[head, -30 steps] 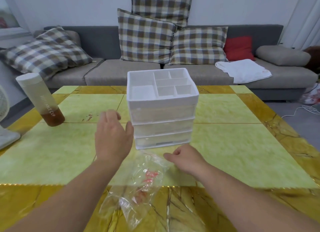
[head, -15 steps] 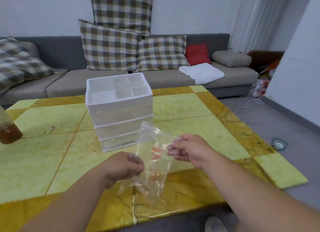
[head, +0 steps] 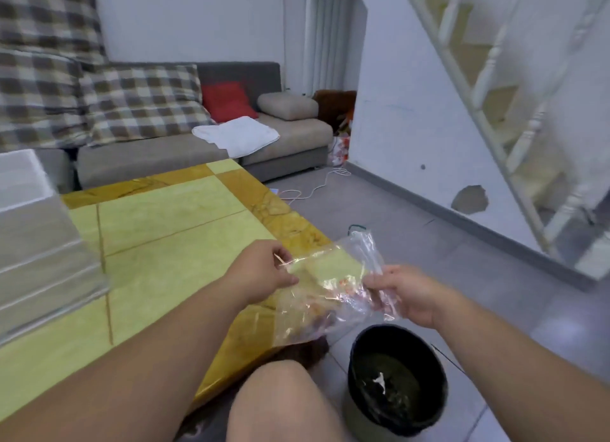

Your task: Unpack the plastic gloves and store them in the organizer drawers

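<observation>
A clear plastic bag [head: 326, 289] with red print, which seems to hold the gloves, hangs in the air over the table's right corner. My left hand [head: 264, 271] pinches its left edge and my right hand [head: 401, 291] grips its right edge, so the bag is stretched between them. The white organizer [head: 36, 240] with its stacked drawers stands on the table at the far left of the view, partly cut off. Its drawers look closed.
The yellow tiled table [head: 171, 240] fills the left half. A black bin [head: 396, 375] stands on the grey floor right of my knee [head: 284, 405], below the bag. A grey sofa [head: 198, 151] with checked cushions and a white towel is behind. Stairs rise at right.
The view has swung to the right. Both hands carried the bag from in front of the organizer to the table's right corner, above the bin. The organizer now sits at the left edge.
</observation>
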Demonstrator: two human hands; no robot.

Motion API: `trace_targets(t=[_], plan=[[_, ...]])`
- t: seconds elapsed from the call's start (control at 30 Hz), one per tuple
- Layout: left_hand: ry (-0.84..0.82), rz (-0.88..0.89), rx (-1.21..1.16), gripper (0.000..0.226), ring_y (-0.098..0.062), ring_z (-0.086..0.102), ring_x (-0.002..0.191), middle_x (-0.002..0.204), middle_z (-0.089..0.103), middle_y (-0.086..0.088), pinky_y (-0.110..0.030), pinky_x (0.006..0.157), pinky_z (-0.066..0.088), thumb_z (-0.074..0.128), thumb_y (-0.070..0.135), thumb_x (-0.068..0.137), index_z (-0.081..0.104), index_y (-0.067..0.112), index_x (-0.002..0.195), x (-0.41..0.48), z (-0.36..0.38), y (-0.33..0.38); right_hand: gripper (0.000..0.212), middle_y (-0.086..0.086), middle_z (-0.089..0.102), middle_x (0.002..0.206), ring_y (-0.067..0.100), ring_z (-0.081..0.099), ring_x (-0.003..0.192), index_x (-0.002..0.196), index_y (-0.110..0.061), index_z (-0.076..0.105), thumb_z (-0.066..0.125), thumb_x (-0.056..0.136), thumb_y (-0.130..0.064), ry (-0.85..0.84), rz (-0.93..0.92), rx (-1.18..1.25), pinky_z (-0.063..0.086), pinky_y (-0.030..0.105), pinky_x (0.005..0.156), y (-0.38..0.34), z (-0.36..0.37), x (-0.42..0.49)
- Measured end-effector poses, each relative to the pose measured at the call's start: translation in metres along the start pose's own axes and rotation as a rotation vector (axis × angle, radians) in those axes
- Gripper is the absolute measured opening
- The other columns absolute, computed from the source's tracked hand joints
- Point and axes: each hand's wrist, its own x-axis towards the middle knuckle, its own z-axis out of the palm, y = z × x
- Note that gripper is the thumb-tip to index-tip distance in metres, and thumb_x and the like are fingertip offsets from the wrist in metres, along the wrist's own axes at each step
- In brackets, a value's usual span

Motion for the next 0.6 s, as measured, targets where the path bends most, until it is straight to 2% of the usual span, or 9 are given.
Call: trace_targets(t=[0.1,0.13,0.2,0.23,0.3,0.37,0.43,0.5,0.6], plan=[[0.01,0.019,0.076,0.046,-0.022,0.064,0.093,0.106,0.065,-0.002,-0.031,0.078,0.051,0.078,0.035,0.082,0.059,0.018,0.12,0.016,0.043,0.023,0.014,0.017,0.055,0.062,0.023,0.055,0.051,0.076,0.001,0.063,0.064,0.09,0.001,0.15,0.025,0.081,0.049,0.026,0.047,0.035,-0.039,-0.009],[0.0,0.017,0.094,0.052,-0.024,0.063,0.101,0.116,0.063,-0.003,-0.034,0.086,0.051,0.075,0.038,0.085,0.055,0.018,0.128,0.018,0.055,0.027,0.015,0.019,0.056,0.063,0.025,0.056,0.052,0.076,0.002,0.062,0.063,0.09,0.002,0.202,0.053,0.107,0.052,0.03,0.051,0.052,-0.052,-0.009],[-0.032,0.026,0.104,0.058,-0.026,0.062,0.109,0.126,0.06,-0.006,-0.038,0.095,0.051,0.072,0.04,0.087,0.05,0.017,0.136,0.018,0.073,0.033,0.008,0.024,0.062,0.073,0.029,0.061,0.063,0.082,0.007,0.065,0.066,0.088,0.002,0.332,0.126,0.114,0.055,0.044,0.069,0.088,-0.071,-0.008],[-0.05,0.03,0.106,0.058,-0.026,0.062,0.11,0.128,0.06,-0.006,-0.038,0.096,0.05,0.071,0.039,0.088,0.049,0.017,0.137,0.018,0.08,0.034,0.009,0.025,0.065,0.077,0.03,0.063,0.068,0.086,0.01,0.066,0.069,0.085,0.001,0.395,0.168,0.122,0.056,0.048,0.074,0.108,-0.079,-0.007],[-0.087,0.031,0.107,0.058,-0.026,0.062,0.111,0.129,0.059,-0.006,-0.037,0.096,0.049,0.07,0.038,0.089,0.048,0.017,0.138,0.015,0.091,0.036,0.011,0.024,0.067,0.073,0.03,0.064,0.062,0.088,0.014,0.067,0.07,0.082,0.006,0.485,0.264,0.16,0.059,0.044,0.067,0.14,-0.087,-0.007],[-0.116,0.03,0.128,0.058,-0.026,0.061,0.111,0.127,0.06,-0.005,-0.038,0.098,0.05,0.07,0.039,0.089,0.048,0.018,0.138,0.013,0.097,0.036,0.006,0.023,0.06,0.062,0.026,0.058,0.049,0.075,0.012,0.062,0.068,0.076,0.014,0.549,0.335,0.193,0.054,0.032,0.05,0.168,-0.088,-0.008],[-0.129,0.018,0.139,0.058,-0.025,0.061,0.109,0.123,0.06,-0.004,-0.042,0.097,0.051,0.069,0.038,0.089,0.047,0.018,0.138,0.012,0.096,0.036,0.015,0.022,0.056,0.06,0.026,0.056,0.047,0.064,0.006,0.057,0.068,0.069,0.014,0.614,0.389,0.21,0.049,0.034,0.054,0.191,-0.088,-0.007],[-0.117,0.001,0.132,0.057,-0.024,0.061,0.108,0.122,0.059,-0.003,-0.041,0.098,0.051,0.069,0.036,0.089,0.047,0.019,0.139,0.011,0.093,0.036,0.02,0.019,0.055,0.059,0.025,0.055,0.048,0.064,0.0,0.055,0.066,0.077,0.011,0.639,0.437,0.165,0.047,0.035,0.056,0.206,-0.088,-0.008],[-0.122,-0.002,0.126,0.055,-0.024,0.061,0.104,0.121,0.058,-0.002,-0.039,0.096,0.051,0.068,0.034,0.091,0.046,0.018,0.14,0.01,0.087,0.036,0.022,0.018,0.056,0.062,0.023,0.053,0.047,0.069,0.0,0.056,0.071,0.085,-0.003,0.618,0.47,0.164,0.046,0.028,0.046,0.213,-0.083,-0.009]])
